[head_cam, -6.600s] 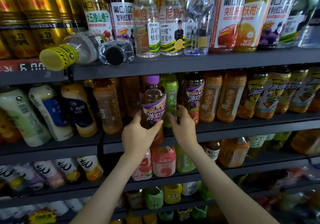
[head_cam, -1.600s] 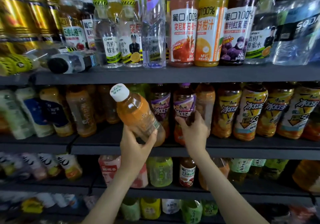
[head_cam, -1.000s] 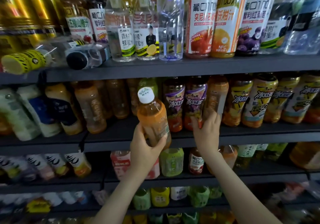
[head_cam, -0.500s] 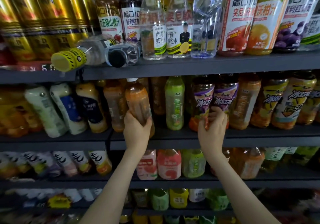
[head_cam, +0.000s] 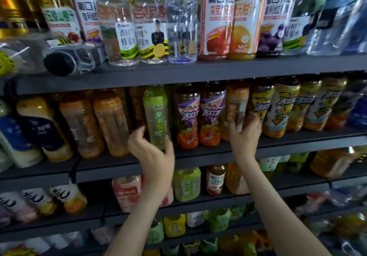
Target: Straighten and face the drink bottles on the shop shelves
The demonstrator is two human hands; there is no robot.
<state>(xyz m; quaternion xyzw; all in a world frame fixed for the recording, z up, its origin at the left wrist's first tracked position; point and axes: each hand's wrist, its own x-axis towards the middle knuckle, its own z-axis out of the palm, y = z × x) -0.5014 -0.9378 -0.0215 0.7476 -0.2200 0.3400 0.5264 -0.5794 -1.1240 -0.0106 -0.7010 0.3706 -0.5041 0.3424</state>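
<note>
Right grip (head_cam: 245,134) clasps orange bottle (head_cam: 237,101), left grip (head_cam: 155,156) half-spread

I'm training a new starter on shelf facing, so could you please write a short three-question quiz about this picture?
1. True or false: the right hand grips a bottle on the top shelf.
2. Which is nearest the left hand? A) green bottle B) gold can C) clear water bottle
3. How is the black-capped bottle positioned?
Key: 1 false, it grips an orange bottle on the middle shelf; 2 A; 3 lying on its side, cap facing outward.
</note>
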